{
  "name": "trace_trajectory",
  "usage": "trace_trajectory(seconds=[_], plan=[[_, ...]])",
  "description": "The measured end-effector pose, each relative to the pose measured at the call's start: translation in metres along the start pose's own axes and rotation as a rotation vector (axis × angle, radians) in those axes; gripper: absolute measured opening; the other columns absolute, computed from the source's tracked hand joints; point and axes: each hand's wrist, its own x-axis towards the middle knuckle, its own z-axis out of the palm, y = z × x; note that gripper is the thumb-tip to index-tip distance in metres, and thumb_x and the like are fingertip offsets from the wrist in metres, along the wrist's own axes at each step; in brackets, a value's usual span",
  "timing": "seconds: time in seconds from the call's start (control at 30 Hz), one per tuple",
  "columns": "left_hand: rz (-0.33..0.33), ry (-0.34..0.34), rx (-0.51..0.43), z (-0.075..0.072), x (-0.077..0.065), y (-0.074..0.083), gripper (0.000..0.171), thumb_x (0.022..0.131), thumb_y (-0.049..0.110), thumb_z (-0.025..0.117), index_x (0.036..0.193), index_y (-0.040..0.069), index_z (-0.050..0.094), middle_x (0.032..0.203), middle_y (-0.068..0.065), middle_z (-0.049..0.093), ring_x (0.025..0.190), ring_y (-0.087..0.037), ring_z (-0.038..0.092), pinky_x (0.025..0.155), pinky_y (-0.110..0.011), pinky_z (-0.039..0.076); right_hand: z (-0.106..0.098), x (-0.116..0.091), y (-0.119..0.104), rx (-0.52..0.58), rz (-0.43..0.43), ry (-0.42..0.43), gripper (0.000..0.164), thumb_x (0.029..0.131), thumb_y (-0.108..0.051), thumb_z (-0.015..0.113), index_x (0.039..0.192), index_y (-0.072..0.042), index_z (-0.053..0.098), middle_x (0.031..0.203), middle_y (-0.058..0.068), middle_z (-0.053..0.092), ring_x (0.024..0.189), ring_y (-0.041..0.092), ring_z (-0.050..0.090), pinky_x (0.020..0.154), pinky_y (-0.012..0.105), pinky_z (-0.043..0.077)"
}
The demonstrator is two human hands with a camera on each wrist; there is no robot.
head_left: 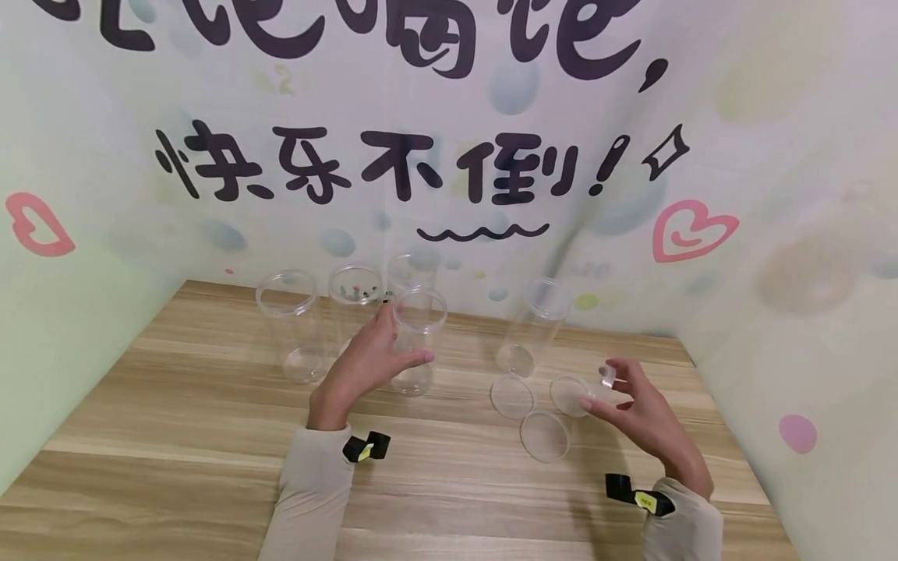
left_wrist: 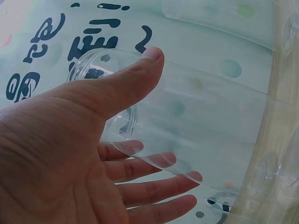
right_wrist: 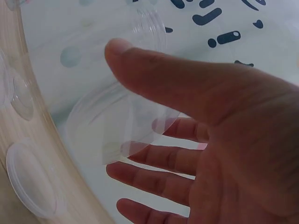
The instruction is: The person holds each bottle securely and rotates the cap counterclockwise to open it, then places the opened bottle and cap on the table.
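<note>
My left hand (head_left: 368, 354) holds a tall clear plastic cup (head_left: 425, 335) standing upright on the table. The thumb lies on the near side, and in the left wrist view the fingertips show through the cup's wall behind it. To the right, my right hand (head_left: 641, 413) holds a clear round lid (right_wrist: 107, 126) between thumb and fingers, with some fingertips visible through it. In the head view only a glinting part of this lid shows. Below and left of that hand, three clear round lids (head_left: 545, 438) lie flat on the wooden table.
More tall clear cups stand upright toward the back: one at the left (head_left: 291, 335), two close behind my left hand, and one right of centre (head_left: 533, 335). A printed cloth backdrop (head_left: 449, 210) rises behind the wooden table (head_left: 449, 483), with more cloth at both sides.
</note>
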Motion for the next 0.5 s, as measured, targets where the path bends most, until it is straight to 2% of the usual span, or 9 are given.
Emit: trace_trajectory(seconds=[0.37, 0.5], plan=[[-0.003, -0.001, 0.003, 0.0, 0.001, -0.002, 0.097, 0.084, 0.039, 0.079, 0.155, 0.01, 0.018, 0.15, -0.019, 0.042, 0.133, -0.039, 0.047, 0.108, -0.056, 0.039, -0.001, -0.001, 0.019, 0.071, 0.057, -0.057, 0.076, 0.086, -0.026, 0.078, 0.141, 0.001, 0.032, 0.146, 0.024, 0.043, 0.123, 0.044, 0.052, 0.08, 0.028, 0.054], [-0.008, -0.011, -0.007, -0.001, 0.0, -0.002, 0.096, 0.084, 0.039, 0.078, 0.153, 0.007, 0.019, 0.148, -0.022, 0.043, 0.135, -0.04, 0.045, 0.108, -0.057, 0.039, -0.001, -0.002, 0.027, 0.121, 0.08, -0.068, 0.078, 0.086, -0.024, 0.079, 0.141, 0.003, 0.03, 0.146, 0.027, 0.041, 0.12, 0.043, 0.054, 0.078, 0.023, 0.054]])
